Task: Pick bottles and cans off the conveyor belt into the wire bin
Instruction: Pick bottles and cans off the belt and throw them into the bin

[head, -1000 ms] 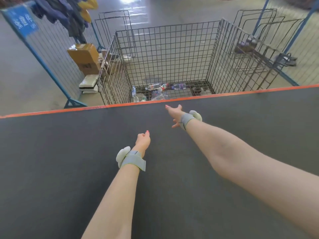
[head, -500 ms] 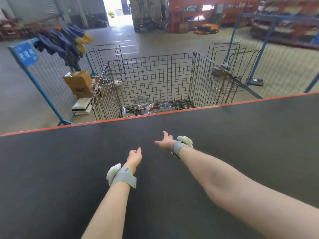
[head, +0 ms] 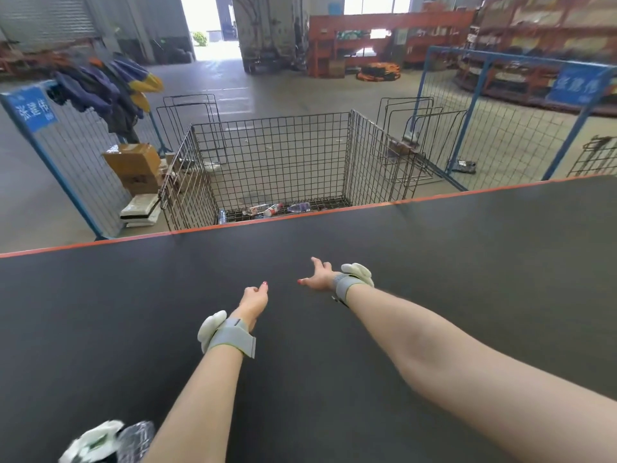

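now over belt [head: 434,262]: left grip [head: 255,297] loosely curled, empty; right grip [head: 319,279] spread wide, empty. bottles [head: 273,208] lie in wire bin [head: 283,155].

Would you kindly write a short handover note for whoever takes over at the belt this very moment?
Left hand: empty, fingers loosely curled, over the conveyor belt.
Right hand: empty, fingers spread, farther out over the belt.
Done: a few bottles lie in the bottom of the wire bin beyond the belt's far edge.
Left to do: blurred white-and-clear item, possibly a bottle, near-left on the belt.
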Tool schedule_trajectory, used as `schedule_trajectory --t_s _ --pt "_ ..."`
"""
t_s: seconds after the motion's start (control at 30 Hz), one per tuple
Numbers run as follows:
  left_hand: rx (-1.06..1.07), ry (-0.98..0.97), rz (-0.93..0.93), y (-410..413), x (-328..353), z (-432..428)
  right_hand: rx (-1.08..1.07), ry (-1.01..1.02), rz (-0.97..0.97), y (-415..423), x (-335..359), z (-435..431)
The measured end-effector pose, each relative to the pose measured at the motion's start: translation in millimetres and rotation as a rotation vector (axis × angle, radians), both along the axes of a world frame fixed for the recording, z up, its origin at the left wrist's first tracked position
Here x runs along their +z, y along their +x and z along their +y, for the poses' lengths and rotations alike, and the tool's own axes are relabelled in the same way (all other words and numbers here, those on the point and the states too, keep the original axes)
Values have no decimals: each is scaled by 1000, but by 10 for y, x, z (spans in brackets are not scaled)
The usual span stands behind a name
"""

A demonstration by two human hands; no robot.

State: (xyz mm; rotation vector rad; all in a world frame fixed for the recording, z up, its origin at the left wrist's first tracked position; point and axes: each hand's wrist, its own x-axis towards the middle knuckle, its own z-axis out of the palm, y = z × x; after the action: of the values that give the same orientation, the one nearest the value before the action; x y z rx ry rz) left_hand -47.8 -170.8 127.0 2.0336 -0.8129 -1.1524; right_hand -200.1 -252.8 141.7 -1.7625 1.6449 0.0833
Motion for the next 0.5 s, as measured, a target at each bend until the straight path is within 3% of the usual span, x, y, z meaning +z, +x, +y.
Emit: schedule_trajectory --t_s 0.5 --pt "-169 177 -194 123 -506 847 111 198 107 -285 -529 1021"
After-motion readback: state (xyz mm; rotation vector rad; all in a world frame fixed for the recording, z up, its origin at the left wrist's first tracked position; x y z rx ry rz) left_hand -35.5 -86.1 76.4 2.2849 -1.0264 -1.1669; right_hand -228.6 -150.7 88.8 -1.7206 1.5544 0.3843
